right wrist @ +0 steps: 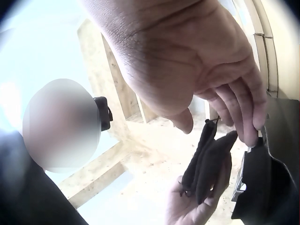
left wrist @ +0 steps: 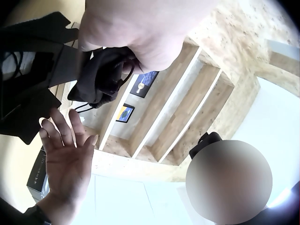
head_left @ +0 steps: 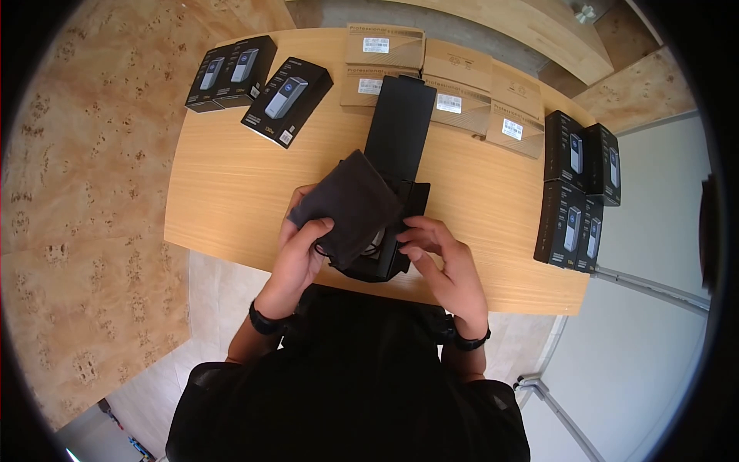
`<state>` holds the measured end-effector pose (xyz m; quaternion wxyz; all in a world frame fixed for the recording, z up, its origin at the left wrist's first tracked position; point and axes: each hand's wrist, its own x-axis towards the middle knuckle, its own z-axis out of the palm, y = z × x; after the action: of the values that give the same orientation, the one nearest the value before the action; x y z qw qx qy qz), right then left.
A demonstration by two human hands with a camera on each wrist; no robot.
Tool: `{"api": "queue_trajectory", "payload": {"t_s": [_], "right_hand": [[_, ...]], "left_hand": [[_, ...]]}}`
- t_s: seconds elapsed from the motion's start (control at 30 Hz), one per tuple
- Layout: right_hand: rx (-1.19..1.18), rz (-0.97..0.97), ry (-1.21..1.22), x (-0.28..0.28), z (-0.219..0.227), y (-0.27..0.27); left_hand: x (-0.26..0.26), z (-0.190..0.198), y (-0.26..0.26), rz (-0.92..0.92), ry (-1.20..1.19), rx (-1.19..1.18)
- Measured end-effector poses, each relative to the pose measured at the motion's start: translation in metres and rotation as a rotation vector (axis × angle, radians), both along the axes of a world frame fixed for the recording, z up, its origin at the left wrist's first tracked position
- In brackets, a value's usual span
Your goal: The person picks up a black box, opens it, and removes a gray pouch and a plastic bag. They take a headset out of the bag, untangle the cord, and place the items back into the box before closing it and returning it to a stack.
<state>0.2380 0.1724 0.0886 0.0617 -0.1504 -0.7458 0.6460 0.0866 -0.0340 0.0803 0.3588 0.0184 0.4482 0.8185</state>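
My left hand [head_left: 294, 252] grips a dark grey cloth pouch [head_left: 350, 202], thumb on top and fingers beneath. Thin black drawstrings hang from the pouch [left wrist: 101, 79], as the left wrist view shows. The pouch is held over an open black box [head_left: 416, 202], whose long lid [head_left: 400, 127] is folded back away from me. Part of the box's inside is covered by the pouch; something pale with dark cord shows in it. At the box's right side is my right hand [head_left: 450, 268], holding nothing, its fingers [right wrist: 251, 133] fairly straight and right at the box edge.
Brown cardboard cartons [head_left: 458, 65] stand along the table's far edge, just behind the lid. Black printed boxes [head_left: 289, 100] lie at the far left, and several more [head_left: 570, 219] stand at the right edge. A whiteboard [head_left: 662, 208] stands beyond the table [head_left: 223, 177].
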Motion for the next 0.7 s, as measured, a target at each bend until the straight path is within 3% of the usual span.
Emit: {"api": "queue_trajectory", "payload": {"t_s": [0.1,0.2,0.47,0.57,0.7], "right_hand": [[-0.149,-0.062,0.026,-0.011,-0.005,-0.009],[-0.156,-0.107,-0.063,-0.017,0.0,-0.011],[-0.065,-0.21,0.023,-0.04,-0.004,-0.011],[0.092,-0.209,-0.017,-0.042,-0.009,-0.011],[0.228,-0.189,-0.108,-0.04,-0.022,-0.012]], "left_hand": [[0.006,0.002,0.005,0.02,0.009,0.027],[0.011,-0.002,0.009,-0.005,0.021,0.036],[0.019,-0.015,0.011,-0.014,0.047,-0.016],[0.015,-0.034,0.0,-0.154,0.364,-0.295],[0.02,-0.03,-0.002,-0.257,0.633,-0.552]]}}
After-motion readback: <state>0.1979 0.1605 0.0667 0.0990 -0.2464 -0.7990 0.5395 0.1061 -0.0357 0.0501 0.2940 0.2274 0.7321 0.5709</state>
